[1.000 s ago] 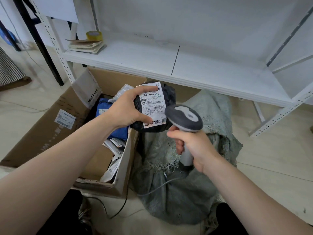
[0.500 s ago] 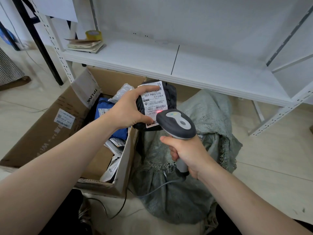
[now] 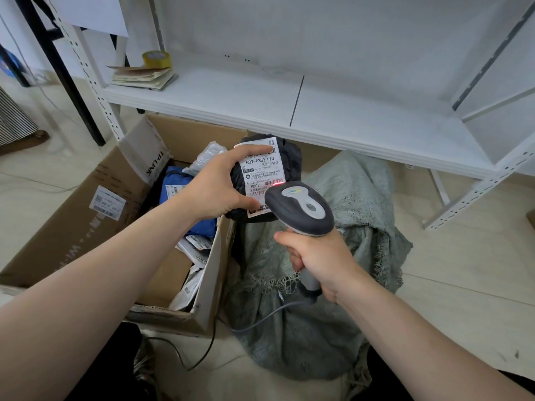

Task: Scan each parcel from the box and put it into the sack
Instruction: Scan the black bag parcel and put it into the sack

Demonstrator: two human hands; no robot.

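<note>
My left hand (image 3: 217,186) grips a black parcel (image 3: 289,160) with a white shipping label, held above the gap between box and sack. My right hand (image 3: 317,256) grips the grey handheld scanner (image 3: 301,209) just below the parcel; its head points at the label, where a red scan line glows on the barcode. The open cardboard box (image 3: 86,215) stands to the left and holds a blue parcel (image 3: 179,189) and several white and clear ones. The grey-green woven sack (image 3: 356,204) lies crumpled on the floor to the right of the box, under both hands.
A white metal shelf (image 3: 260,96) runs across behind the box and sack, with a stack of papers (image 3: 142,78) and a yellow tape roll (image 3: 156,59) on its left end. The scanner's cable (image 3: 260,321) trails over the sack to the floor. A shelf leg (image 3: 474,195) slants at the right.
The scanner has moved up and left, closer to the label, and a red scan line now lies on the barcode. The parcel has stayed in my left hand.
</note>
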